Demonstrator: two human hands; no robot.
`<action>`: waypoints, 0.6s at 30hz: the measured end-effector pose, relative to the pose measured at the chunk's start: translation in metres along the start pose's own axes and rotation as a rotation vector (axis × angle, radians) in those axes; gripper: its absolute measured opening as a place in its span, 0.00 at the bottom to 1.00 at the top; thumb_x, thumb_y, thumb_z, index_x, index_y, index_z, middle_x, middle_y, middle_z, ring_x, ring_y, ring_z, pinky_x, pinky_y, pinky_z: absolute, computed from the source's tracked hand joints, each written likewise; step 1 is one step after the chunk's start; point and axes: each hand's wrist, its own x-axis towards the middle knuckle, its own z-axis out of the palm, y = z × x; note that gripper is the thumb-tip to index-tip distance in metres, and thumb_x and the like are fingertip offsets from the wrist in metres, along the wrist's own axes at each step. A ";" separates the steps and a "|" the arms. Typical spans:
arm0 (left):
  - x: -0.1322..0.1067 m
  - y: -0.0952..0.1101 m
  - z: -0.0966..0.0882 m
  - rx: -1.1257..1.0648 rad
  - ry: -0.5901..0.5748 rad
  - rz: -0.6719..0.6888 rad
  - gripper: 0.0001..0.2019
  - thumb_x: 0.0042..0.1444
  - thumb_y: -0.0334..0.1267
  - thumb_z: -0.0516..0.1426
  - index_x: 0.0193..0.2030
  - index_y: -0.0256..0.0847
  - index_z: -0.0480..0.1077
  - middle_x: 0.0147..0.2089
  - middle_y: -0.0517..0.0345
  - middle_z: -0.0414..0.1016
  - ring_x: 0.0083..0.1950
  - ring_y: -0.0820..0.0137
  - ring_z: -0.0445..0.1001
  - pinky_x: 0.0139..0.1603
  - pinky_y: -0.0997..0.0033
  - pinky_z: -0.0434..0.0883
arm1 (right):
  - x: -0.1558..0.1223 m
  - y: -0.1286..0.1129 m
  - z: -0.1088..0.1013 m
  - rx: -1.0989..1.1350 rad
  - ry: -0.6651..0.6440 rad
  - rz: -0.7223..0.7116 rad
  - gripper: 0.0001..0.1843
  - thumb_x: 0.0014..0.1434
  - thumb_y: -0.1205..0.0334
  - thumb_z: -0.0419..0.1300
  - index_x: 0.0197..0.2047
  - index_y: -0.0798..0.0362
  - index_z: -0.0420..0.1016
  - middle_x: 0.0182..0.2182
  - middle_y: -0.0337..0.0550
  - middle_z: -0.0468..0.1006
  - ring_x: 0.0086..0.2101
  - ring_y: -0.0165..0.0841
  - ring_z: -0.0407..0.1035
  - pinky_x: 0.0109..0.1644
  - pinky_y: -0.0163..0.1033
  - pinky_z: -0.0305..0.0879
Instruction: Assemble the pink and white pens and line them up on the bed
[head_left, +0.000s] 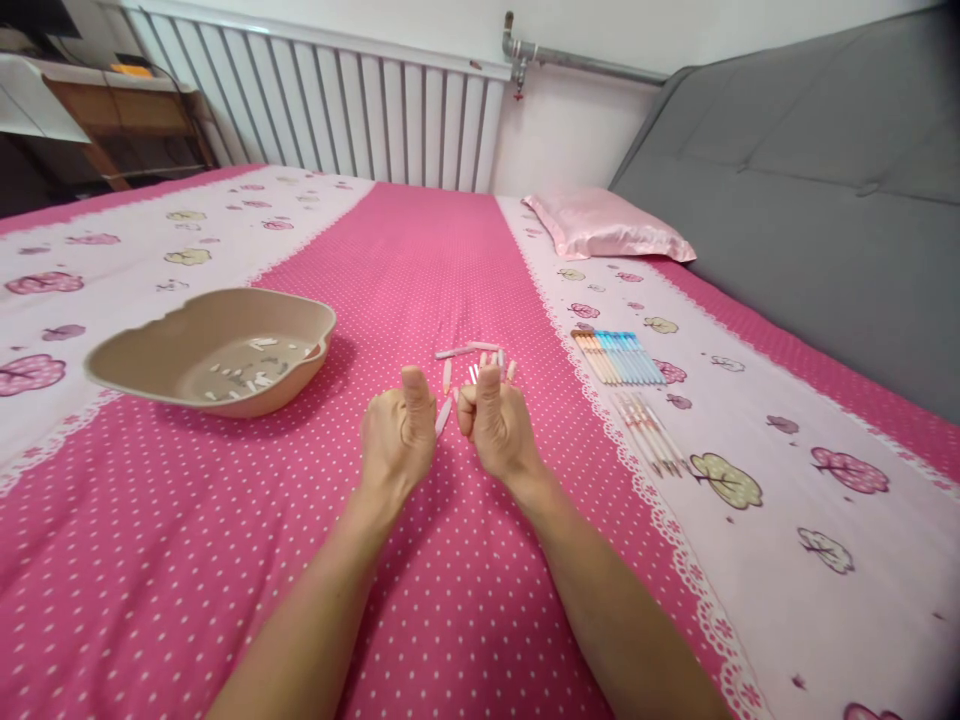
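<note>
Side by side over the pink bedspread, my left hand (pixel 397 435) and my right hand (pixel 499 425) both make fists with their thumbs raised. No object shows in either fist. Just beyond them lie several slim pale-pink pieces, perhaps pen caps or barrels, such as a pink piece (pixel 444 415) between the hands and another pink piece (pixel 484 346) farther back. My right hand partly hides a cluster of short pink-and-white pieces. To the right, a row of slim pens (pixel 619 357) runs from orange to blue, with a row of clear-bodied pens (pixel 649 432) nearer me.
At left stands a beige basin (pixel 289 385) with small white and grey pieces inside. A pink pillow (pixel 607 225) lies at the far right, beside the grey headboard (pixel 810 190). Behind the bed are a white radiator (pixel 337 100) and a pipe. A wooden desk (pixel 135 110) stands at far left.
</note>
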 end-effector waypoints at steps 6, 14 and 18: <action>-0.002 0.007 -0.003 0.147 -0.041 -0.019 0.33 0.52 0.67 0.23 0.13 0.42 0.42 0.14 0.61 0.45 0.18 0.74 0.47 0.22 0.68 0.45 | -0.001 -0.003 -0.003 0.048 0.043 -0.020 0.42 0.55 0.30 0.23 0.12 0.51 0.56 0.11 0.36 0.56 0.16 0.26 0.56 0.25 0.35 0.54; -0.003 0.009 -0.004 0.186 -0.063 -0.047 0.33 0.52 0.66 0.22 0.14 0.42 0.41 0.14 0.61 0.44 0.18 0.74 0.46 0.22 0.69 0.45 | -0.001 -0.004 -0.001 0.008 0.033 -0.002 0.42 0.56 0.30 0.24 0.12 0.52 0.57 0.11 0.37 0.57 0.17 0.26 0.57 0.27 0.36 0.56; -0.002 0.009 -0.004 0.199 -0.063 -0.040 0.33 0.52 0.66 0.20 0.14 0.42 0.41 0.14 0.60 0.45 0.17 0.74 0.47 0.21 0.69 0.45 | -0.001 -0.004 0.000 -0.023 0.039 0.006 0.42 0.57 0.31 0.24 0.12 0.52 0.57 0.11 0.37 0.58 0.17 0.26 0.57 0.27 0.35 0.56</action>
